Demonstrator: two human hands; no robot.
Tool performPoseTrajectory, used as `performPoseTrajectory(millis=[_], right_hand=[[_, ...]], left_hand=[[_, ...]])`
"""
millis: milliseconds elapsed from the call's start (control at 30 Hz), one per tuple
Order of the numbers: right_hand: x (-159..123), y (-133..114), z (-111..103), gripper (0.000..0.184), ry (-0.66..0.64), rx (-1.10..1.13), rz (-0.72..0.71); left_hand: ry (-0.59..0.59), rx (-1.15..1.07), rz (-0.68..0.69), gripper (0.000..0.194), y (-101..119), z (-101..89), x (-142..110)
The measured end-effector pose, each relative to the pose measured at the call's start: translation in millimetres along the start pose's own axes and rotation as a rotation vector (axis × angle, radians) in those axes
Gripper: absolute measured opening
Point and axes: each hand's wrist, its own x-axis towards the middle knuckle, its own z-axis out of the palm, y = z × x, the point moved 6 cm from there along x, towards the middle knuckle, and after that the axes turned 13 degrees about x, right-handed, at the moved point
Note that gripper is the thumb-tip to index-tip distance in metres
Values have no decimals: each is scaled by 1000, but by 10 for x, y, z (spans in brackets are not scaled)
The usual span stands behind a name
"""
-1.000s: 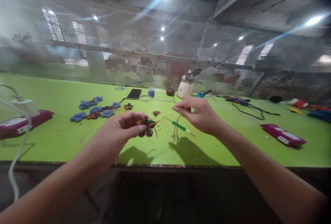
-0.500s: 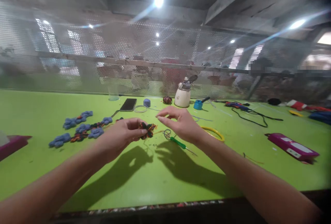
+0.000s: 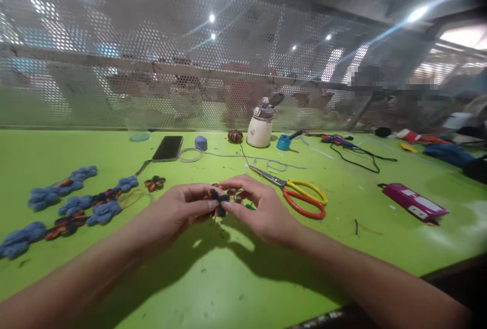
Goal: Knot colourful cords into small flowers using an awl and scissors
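The left hand pinched a small, dark, multicoloured yarn flower, which sat between both hands, about equally near each. The right hand met its right side with the thumb, fingers curled; whether they gripped, I couldn't tell. Rightward lay red-and-yellow-handled metal scissors; green tabletop stretched nearward.

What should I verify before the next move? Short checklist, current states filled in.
1. Left hand holding the small dark multicoloured yarn flower: ok.
2. Right hand at the flower's edge: ok.
3. Metal scissors with yellow and red loop handles in view, on the table: ok.
4. Slim green handle fully visible: not ok, mostly hidden by the right hand.
5. Yarn between the fingers untangled: cannot tell, partly covered.
6. Round multicoloured yarn ball on the table: ok.
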Motion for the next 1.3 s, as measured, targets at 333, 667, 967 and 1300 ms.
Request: performPoseTrajectory(millis=[333,667,967,1300], right_hand=[[13,373,17,16,16,519,413],[-18,352,4,15,-271,130,444],[-149,157,246,15,-576,-235,88],[-240,-134,205,21,-972,-146,109]], left_hand=[[-22,-271,-175,6,-197,-136,65],[63,-357,-190,11,-228,-213,156],[73,-340,-228,15,-273,-214,145],[135,-154,-61,28,-31,-450,128]])
